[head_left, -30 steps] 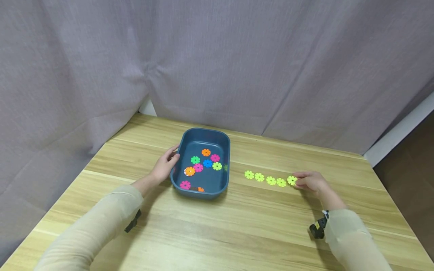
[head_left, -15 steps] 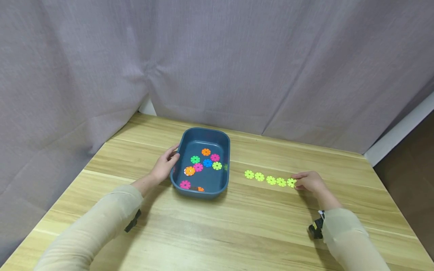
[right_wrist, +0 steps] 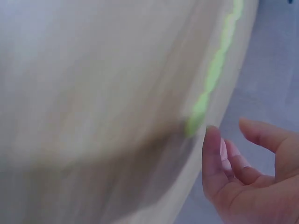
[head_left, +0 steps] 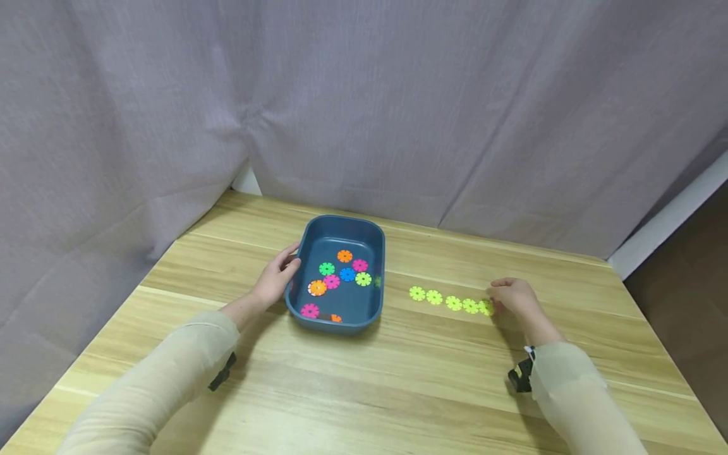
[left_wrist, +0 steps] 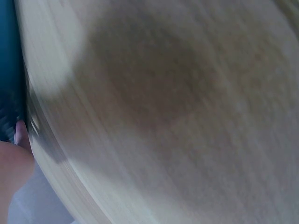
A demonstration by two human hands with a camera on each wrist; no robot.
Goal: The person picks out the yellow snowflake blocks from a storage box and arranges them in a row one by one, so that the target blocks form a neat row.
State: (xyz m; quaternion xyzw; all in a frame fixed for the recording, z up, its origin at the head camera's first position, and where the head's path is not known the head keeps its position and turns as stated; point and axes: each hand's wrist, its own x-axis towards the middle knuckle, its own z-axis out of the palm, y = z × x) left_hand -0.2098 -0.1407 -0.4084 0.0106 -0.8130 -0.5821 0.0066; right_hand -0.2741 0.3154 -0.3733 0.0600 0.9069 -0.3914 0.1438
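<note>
My left hand (head_left: 274,278) holds the left side of a dark blue plastic tray (head_left: 335,327), its thumb at the rim. Inside lie several notched plastic discs: orange, pink, green, a blue disc (head_left: 347,274) and a yellow-green disc (head_left: 363,279). To the tray's right, a row of yellow-green notched discs (head_left: 453,303) lies flat on the table. At the row's right end my right hand (head_left: 516,297) hovers just above the last disc (head_left: 486,308), holding nothing. In the right wrist view its thumb and fingers stand apart, and the row (right_wrist: 215,70) runs away from them.
A light wood-grain table (head_left: 364,392) bears the tray and discs. Its back edge meets a grey-purple curtain (head_left: 364,114). A camera (head_left: 521,375) is strapped at my right wrist, another (head_left: 223,371) at the left.
My right hand was pinching the rightmost yellow-green disc; it has let go and lifted slightly, leaving the disc at the row's end. The left hand and tray stay nearly still.
</note>
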